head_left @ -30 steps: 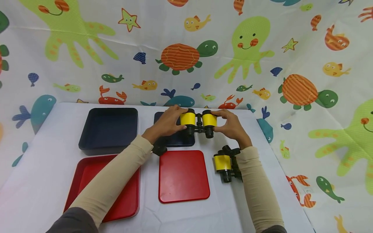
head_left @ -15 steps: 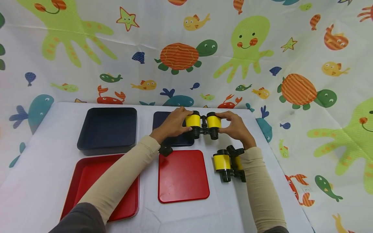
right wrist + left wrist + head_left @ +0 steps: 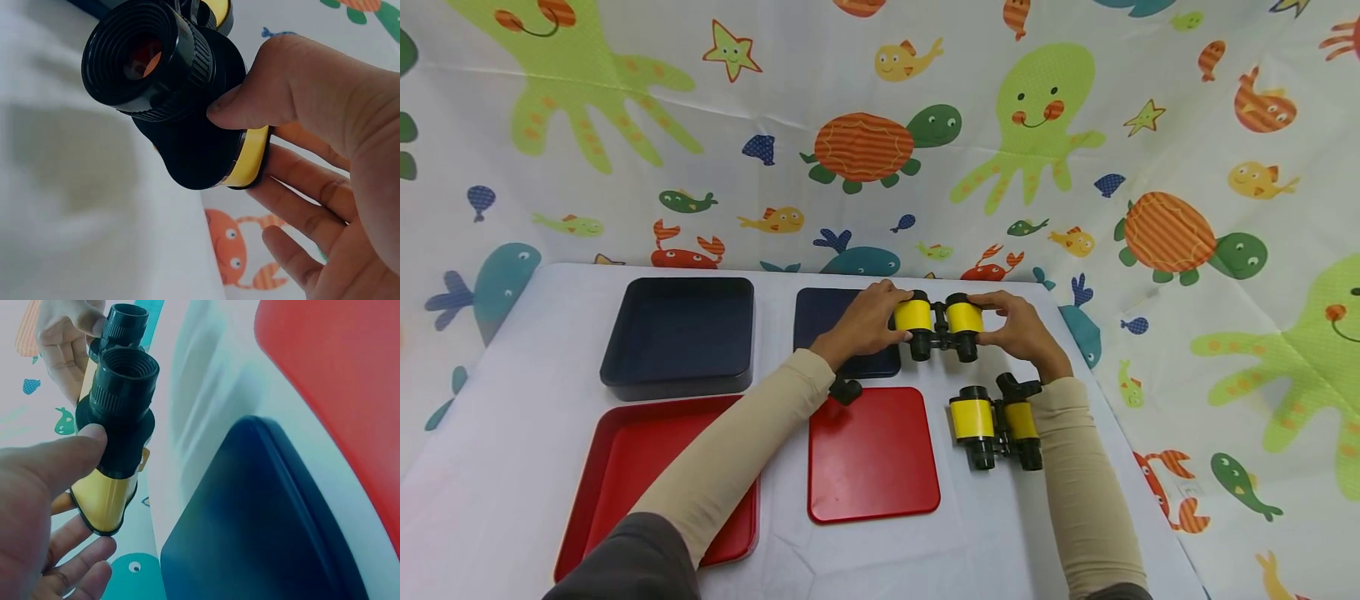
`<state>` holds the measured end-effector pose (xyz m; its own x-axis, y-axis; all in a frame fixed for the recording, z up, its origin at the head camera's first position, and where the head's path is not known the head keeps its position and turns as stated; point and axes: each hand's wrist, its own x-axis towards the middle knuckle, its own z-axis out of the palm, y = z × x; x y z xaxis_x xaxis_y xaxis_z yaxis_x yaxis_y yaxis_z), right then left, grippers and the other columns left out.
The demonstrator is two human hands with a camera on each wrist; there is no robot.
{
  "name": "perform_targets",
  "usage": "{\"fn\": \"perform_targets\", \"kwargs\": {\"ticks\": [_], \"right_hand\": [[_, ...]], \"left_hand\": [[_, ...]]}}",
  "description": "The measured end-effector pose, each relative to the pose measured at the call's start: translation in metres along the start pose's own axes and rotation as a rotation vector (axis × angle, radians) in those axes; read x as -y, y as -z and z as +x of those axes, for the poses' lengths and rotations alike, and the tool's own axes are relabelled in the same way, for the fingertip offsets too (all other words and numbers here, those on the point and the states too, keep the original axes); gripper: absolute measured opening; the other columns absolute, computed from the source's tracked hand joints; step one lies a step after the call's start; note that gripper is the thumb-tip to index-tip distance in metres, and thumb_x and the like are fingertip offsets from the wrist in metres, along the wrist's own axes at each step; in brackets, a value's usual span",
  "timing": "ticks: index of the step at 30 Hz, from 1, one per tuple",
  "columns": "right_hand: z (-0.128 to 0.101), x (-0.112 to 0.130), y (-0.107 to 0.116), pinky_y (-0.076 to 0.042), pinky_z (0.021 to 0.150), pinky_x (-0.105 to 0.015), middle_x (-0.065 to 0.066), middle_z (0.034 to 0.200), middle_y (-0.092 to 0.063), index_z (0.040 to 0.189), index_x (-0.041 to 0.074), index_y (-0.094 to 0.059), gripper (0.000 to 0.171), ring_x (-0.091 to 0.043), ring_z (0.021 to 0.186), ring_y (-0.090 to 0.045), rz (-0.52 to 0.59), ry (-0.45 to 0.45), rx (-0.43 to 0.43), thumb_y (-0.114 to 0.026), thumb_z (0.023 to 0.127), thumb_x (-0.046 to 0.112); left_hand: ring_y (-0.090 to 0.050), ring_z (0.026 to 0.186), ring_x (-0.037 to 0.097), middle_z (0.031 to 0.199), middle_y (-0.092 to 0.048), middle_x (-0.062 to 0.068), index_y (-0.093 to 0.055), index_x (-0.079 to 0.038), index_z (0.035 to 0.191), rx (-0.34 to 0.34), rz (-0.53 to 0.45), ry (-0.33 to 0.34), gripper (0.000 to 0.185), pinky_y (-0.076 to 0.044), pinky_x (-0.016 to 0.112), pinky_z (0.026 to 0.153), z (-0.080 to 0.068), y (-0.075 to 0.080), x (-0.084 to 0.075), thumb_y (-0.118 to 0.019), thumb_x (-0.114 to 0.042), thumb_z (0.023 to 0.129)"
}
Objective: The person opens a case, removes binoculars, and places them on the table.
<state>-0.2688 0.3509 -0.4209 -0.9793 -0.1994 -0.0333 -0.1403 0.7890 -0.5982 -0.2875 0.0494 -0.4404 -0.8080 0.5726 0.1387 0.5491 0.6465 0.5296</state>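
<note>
Both hands hold a pair of black binoculars with yellow barrels (image 3: 938,322) just above the table near its back edge. My left hand (image 3: 880,321) grips the left barrel and my right hand (image 3: 1002,325) grips the right one. In the left wrist view the thumb (image 3: 69,459) presses the black body of the binoculars (image 3: 115,450), eyepieces toward the camera. In the right wrist view the right hand (image 3: 300,112) wraps the barrel of the binoculars (image 3: 181,125), thumb on the black housing. A second, matching pair of binoculars (image 3: 995,421) lies on the table beside my right forearm.
A dark blue tray (image 3: 679,337) sits at the back left, with a dark blue lid (image 3: 831,321) partly under my left hand. A red tray (image 3: 625,475) and a flat red lid (image 3: 872,454) lie nearer. A sea-creature cloth hangs behind and to the right.
Both hands have carried the held binoculars a little to the right. My right forearm shifted right too, uncovering more of the second pair on the table.
</note>
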Motion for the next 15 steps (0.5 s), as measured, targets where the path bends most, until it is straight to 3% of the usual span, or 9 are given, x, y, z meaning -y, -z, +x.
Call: {"fn": "perform_targets", "kwargs": {"ticks": [15], "right_hand": [[0.001, -0.020, 0.007, -0.036, 0.124, -0.063, -0.017, 0.157, -0.055, 0.153, 0.011, -0.058, 0.068, -0.043, 0.146, -0.049, 0.009, -0.070, 0.037, -0.081, 0.089, 0.003]], "left_hand": [[-0.055, 0.128, 0.029, 0.143, -0.059, 0.013, -0.053, -0.009, 0.157, 0.012, 0.033, 0.026, 0.074, -0.048, 0.041, 0.116, 0.020, -0.019, -0.009, -0.082, -0.037, 0.095]]}}
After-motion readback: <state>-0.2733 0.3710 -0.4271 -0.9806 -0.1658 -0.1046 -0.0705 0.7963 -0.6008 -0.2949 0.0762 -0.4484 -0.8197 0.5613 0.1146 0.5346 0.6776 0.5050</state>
